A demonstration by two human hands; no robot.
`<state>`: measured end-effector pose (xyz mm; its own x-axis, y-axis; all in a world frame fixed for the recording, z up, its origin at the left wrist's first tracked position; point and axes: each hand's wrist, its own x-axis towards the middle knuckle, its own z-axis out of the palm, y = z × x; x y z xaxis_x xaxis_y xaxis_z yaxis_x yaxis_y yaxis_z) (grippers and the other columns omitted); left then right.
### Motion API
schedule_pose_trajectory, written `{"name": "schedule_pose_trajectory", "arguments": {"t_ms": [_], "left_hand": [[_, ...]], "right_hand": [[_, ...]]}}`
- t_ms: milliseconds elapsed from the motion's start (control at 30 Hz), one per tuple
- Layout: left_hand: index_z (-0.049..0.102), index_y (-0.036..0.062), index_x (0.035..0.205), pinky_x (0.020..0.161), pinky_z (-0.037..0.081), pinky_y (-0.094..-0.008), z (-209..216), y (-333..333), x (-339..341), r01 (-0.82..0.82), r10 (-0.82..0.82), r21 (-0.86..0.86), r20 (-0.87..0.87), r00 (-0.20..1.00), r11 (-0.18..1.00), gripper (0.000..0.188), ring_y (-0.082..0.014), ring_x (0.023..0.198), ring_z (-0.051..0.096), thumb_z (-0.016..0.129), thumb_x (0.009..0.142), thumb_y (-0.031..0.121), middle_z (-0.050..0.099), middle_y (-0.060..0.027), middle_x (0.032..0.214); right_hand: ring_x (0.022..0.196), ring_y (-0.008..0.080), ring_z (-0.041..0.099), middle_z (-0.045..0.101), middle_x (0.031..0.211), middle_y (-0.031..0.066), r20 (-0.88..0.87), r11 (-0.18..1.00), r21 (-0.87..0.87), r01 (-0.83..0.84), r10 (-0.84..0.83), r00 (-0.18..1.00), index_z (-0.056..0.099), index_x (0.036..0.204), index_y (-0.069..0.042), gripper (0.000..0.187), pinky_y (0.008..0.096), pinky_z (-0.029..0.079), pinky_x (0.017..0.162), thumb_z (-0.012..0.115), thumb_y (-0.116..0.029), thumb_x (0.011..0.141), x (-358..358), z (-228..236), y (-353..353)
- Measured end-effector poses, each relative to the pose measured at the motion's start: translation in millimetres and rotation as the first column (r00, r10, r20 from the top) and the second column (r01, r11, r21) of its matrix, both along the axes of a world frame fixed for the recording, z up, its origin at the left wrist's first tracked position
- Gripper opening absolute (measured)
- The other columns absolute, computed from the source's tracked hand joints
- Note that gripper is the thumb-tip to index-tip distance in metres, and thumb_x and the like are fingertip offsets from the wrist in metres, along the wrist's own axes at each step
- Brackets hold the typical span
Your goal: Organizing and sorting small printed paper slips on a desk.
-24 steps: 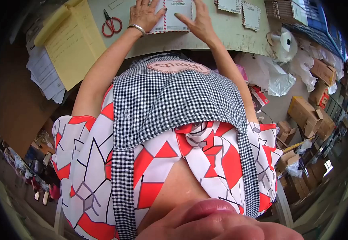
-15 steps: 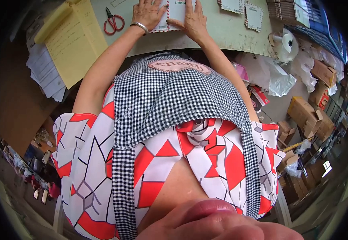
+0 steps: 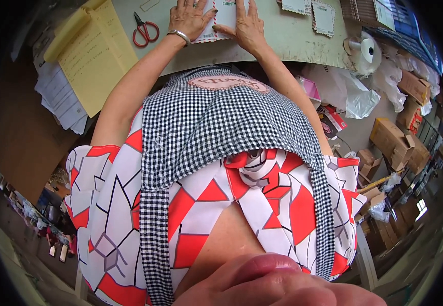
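Observation:
Two white printed cards (image 3: 225, 20) with red striped borders lie side by side on the pale green table (image 3: 287, 55), their far ends cut off by the picture's upper edge. My left hand (image 3: 190, 19), with a silver bangle at the wrist, rests flat on the left card, fingers spread. On the right card lies my right hand (image 3: 247, 28), its fingers stretched forward and its thumb pointing inward over the near end. Neither hand grips anything. Red-handled snips (image 3: 145, 31) lie on the table to the left of my left hand.
Left of the snips is a yellow handwritten pad (image 3: 96, 56) over white papers (image 3: 63, 97). Several similar cards (image 3: 323, 19) and a stack of brown-edged cards (image 3: 366, 11) are at the far right. A white roll (image 3: 368, 51), plastic bags (image 3: 359, 97) and cardboard boxes (image 3: 392, 143) stand beyond the table's right edge.
The view has shifted slightly. Both hands stay flat on the cards in nearly the same place.

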<state>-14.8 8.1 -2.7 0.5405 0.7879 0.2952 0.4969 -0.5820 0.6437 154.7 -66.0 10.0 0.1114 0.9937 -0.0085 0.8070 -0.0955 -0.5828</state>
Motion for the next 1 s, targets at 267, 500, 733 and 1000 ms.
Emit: {"name": "schedule_pose_trajectory", "arguments": {"t_ms": [267,500,733,1000], "left_hand": [[0.041,0.0103,0.132,0.099,0.034,-0.0463,17,-6,5,-0.086,0.122,0.104,-0.417,0.901,0.991,0.056,-0.0338,0.123,0.035,0.053,0.083,0.035,0.042,-0.0137,0.129],[0.043,0.0122,0.131,0.099,0.032,-0.0484,33,-8,10,-0.087,0.116,0.084,-0.470,0.875,0.993,0.056,-0.0342,0.123,0.035,0.056,0.081,0.034,0.043,-0.0141,0.129],[0.045,0.0132,0.130,0.099,0.032,-0.0490,26,-7,7,-0.050,0.056,0.034,-0.195,0.979,0.998,0.055,-0.0348,0.123,0.035,0.057,0.080,0.034,0.042,-0.0152,0.129],[0.044,0.0142,0.131,0.094,0.037,-0.0486,26,-7,9,-0.111,0.114,0.033,-0.472,0.874,0.993,0.055,-0.0333,0.119,0.037,0.055,0.081,0.035,0.043,-0.0145,0.126]], "right_hand": [[0.124,0.0436,0.035,0.020,0.143,0.0258,-0.010,0.999,0.044,0.011,-0.011,1.000,0.019,0.144,-0.008,0.102,0.0507,0.038,0.094,0.075,-0.045,0.066,0,-6,-3],[0.123,0.0441,0.037,0.019,0.144,0.0246,-0.051,0.999,-0.030,0.027,-0.028,0.998,0.018,0.144,-0.012,0.102,0.0514,0.038,0.094,0.075,-0.044,0.066,0,4,-1],[0.121,0.0444,0.039,0.020,0.144,0.0256,-0.046,1.000,0.011,0.024,-0.023,0.999,0.019,0.144,-0.011,0.102,0.0508,0.039,0.094,0.075,-0.044,0.066,0,-2,-1],[0.121,0.0444,0.038,0.019,0.143,0.0260,-0.030,1.000,0.018,0.014,-0.013,0.999,0.018,0.143,-0.008,0.105,0.0510,0.040,0.093,0.076,-0.046,0.065,-1,-2,0]]}}
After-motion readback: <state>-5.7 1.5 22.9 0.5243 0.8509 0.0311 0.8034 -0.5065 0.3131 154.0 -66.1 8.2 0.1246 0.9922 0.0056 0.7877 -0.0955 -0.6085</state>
